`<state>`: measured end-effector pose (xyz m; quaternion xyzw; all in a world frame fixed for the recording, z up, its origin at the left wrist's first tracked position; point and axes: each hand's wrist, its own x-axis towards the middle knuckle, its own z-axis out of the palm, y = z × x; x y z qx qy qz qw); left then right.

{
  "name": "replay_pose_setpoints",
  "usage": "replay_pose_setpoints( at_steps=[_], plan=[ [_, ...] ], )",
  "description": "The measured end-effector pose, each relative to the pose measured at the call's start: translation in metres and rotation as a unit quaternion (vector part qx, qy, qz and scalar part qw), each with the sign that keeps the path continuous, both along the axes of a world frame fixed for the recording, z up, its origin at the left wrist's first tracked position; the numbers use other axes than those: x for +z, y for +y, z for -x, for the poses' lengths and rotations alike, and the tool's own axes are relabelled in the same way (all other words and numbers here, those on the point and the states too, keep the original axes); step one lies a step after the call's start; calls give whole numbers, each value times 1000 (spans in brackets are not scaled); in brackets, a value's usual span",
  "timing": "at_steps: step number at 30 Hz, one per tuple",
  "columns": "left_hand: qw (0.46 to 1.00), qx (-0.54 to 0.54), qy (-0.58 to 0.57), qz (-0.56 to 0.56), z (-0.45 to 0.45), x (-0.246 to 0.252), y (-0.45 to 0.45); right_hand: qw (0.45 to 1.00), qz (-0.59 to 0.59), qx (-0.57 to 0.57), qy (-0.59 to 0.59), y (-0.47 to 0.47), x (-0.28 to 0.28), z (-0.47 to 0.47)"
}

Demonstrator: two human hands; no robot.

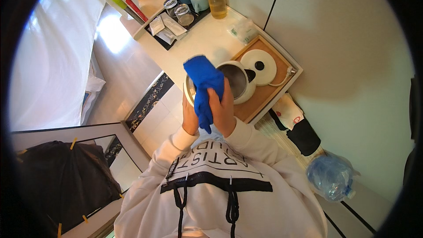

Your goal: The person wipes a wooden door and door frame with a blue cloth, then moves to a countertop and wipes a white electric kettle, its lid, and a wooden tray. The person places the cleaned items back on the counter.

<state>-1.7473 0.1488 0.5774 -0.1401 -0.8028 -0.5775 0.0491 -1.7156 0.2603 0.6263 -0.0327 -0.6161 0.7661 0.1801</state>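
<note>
Both my hands are raised before my chest, over the near edge of the counter. My right hand grips a blue cloth, which hangs down between my hands. My left hand is closed around the side of a round, pale-rimmed vessel, mostly hidden behind the cloth. Beside my right hand, an open cream-coloured pot with a metal interior stands on a wooden tray. A white lid with a black knob lies on the tray beyond the pot.
A black tray holds mugs, glasses and packets. A bottle of yellow liquid and a plastic bag stand along the counter's back. A power plug lies at the wooden tray's corner. A large plastic water bottle is at lower right.
</note>
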Motion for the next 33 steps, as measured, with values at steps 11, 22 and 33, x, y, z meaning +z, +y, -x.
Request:
replay_pose_setpoints(
  at_steps=[11,22,33],
  plan=[
    [987,29,-88,-134,7,-10,0,882,-449,-67,126,58,-13,-42],
    [992,-38,-106,-64,11,0,16,771,-636,19,9,61,-15,-22],
    [981,-70,-140,-119,21,-12,13,776,-630,2,14,62,-23,-10]
  ],
)
